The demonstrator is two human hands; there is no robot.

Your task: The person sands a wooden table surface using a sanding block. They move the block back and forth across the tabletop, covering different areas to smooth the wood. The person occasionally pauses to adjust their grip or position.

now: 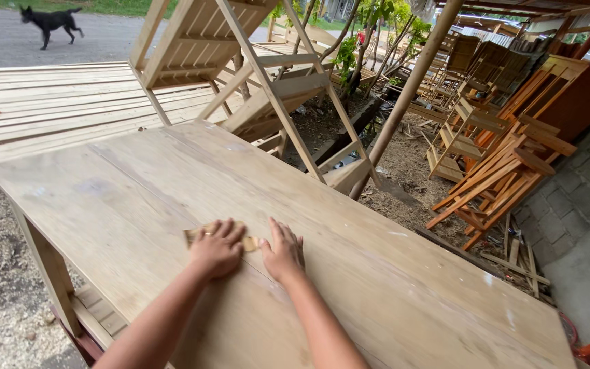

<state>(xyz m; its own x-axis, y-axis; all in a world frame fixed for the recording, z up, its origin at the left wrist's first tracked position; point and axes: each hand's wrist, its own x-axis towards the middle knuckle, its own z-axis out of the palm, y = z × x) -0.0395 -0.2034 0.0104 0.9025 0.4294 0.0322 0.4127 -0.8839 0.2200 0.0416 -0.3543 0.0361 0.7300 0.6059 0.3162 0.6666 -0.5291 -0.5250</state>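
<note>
I see both hands pressed flat on a pale wooden counter (349,225). My left hand (216,247) lies palm down, fingers spread, on a folded piece of tan sandpaper (203,231), pinning it to the board rather than gripping it. My right hand (284,253) rests open just beside it, touching the paper's right end. Unfinished wooden chair frames (240,75) stand beyond the counter, and a black dog (50,20) walks on the road.
</note>
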